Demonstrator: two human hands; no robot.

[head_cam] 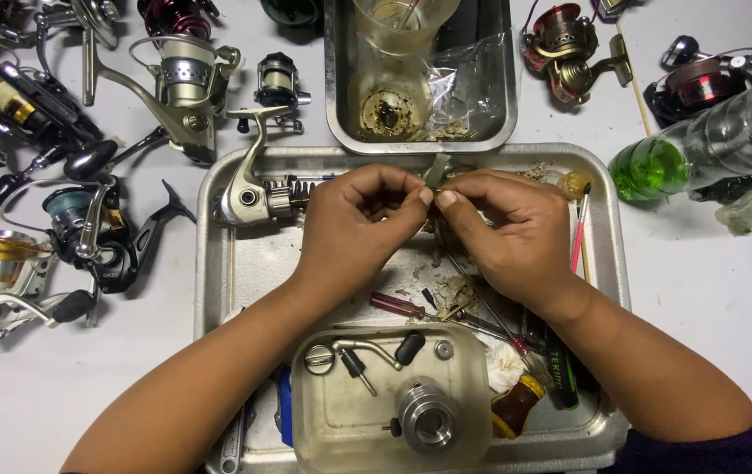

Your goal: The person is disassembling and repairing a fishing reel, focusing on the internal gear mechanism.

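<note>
1. White tabletop [709, 290] fills the view from above, seen from a head camera; no walls or other parts of the room show.
2. At the centre sits a large shallow metal tray [209, 263], its floor smeared with grime and scattered debris.
3. Both bare hands meet over the tray's upper middle. The left hand [354, 219] and the right hand [503, 228] each pinch, thumb against forefinger, a small greenish-grey part [436, 169] held between them, just above the tray floor.
4. Just left of the left hand, a silver spinning-reel body [249, 189] lies inside the tray.
5. At the tray's near edge stands a clear plastic tub [306, 421] holding a reel handle, a spool and screws.
6. Screwdrivers [402, 306] lie on the tray floor under the wrists.
7. A smaller metal tray [334, 96] sits beyond, holding plastic cups and a clear bag.
8. Many fishing reels [174, 83] crowd the table on the left; a few more lie at the top right.
9. A green-bottomed clear plastic bottle [701, 145] lies on its side at the right.
</note>
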